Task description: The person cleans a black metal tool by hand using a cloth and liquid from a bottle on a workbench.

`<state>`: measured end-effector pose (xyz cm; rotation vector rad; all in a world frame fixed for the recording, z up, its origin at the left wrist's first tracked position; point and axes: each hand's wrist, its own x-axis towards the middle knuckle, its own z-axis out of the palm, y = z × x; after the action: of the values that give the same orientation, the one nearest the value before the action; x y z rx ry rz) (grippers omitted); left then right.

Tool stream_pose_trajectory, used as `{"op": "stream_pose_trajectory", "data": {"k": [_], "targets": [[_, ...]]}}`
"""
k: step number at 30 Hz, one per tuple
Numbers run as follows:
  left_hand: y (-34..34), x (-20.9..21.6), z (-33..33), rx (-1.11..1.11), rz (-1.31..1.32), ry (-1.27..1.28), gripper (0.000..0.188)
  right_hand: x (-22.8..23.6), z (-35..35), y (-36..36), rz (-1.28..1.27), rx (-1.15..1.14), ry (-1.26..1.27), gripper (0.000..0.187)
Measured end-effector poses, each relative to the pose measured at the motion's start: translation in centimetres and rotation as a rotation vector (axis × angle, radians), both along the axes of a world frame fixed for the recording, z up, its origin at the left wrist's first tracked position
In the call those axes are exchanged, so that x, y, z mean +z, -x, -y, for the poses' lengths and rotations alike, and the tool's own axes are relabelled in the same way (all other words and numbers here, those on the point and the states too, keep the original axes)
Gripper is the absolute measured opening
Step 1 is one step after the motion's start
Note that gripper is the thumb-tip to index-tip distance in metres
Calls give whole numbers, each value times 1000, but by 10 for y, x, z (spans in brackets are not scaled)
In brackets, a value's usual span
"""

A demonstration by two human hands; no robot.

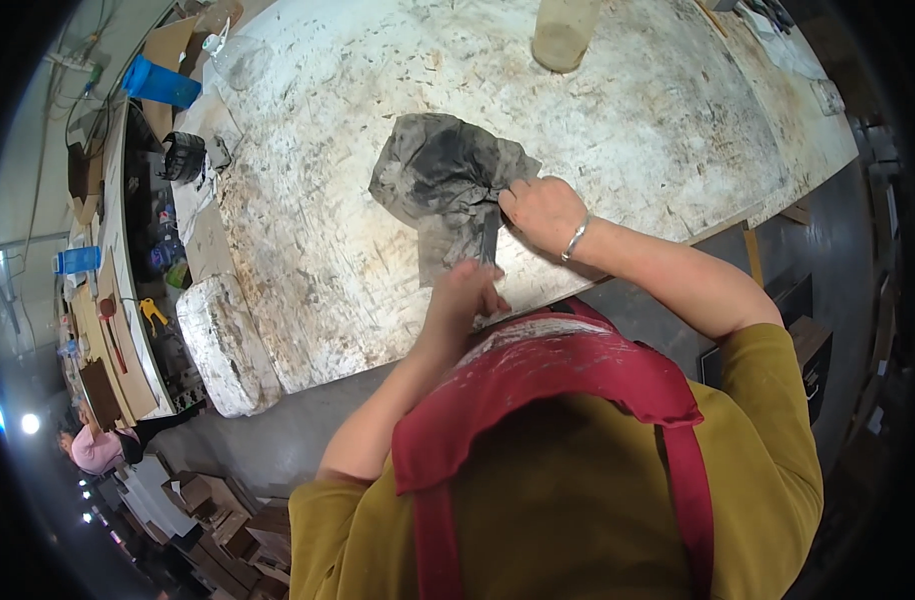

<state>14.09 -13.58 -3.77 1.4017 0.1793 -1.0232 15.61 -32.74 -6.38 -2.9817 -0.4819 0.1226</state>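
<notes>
A crumpled, grey-black stained cloth [433, 165] lies on the worn white tabletop [318, 200] in front of me. My right hand [545, 215], with a silver bracelet at the wrist, pinches the cloth's right edge with curled fingers. Close to the table's near edge, my left hand [465, 293] is at the lower end of the cloth, where a flat strip of it hangs toward me. The left fingers are bent around that lower edge and partly hide it. Dark stains are heaviest in the bunched middle of the cloth.
A cloudy plastic container [564, 38] stands at the far side. A paint-smeared white block [228, 345] sits at the left corner. Black tape [184, 156] and a blue cup [162, 82] are at the left. A person in pink [98, 450] is far off at lower left.
</notes>
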Motion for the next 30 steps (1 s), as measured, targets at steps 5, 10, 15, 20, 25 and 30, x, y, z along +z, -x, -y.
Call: {"op": "stream_pose_trajectory", "data": {"k": [5, 10, 15, 20, 25, 30], "targets": [[-13, 21, -16, -29, 192, -139, 23, 39, 19, 2, -384, -201, -175, 18], [-54, -14, 9, 5, 204, 0, 24, 48, 35, -4, -464, -432, -736, 22], [-57, -35, 22, 2, 140, -9, 20, 27, 3, -17, 126, 3, -179, 11], [-56, -43, 22, 60, 141, 17, 18, 4, -10, -21, 111, 41, -48, 11], [-49, -38, 25, 88, 104, 2, 18, 1, -8, -28, 147, 20, -6, 10], [-44, -36, 25, 118, 169, -24, 18, -7, -4, -35, 167, 2, 6, 9]]}}
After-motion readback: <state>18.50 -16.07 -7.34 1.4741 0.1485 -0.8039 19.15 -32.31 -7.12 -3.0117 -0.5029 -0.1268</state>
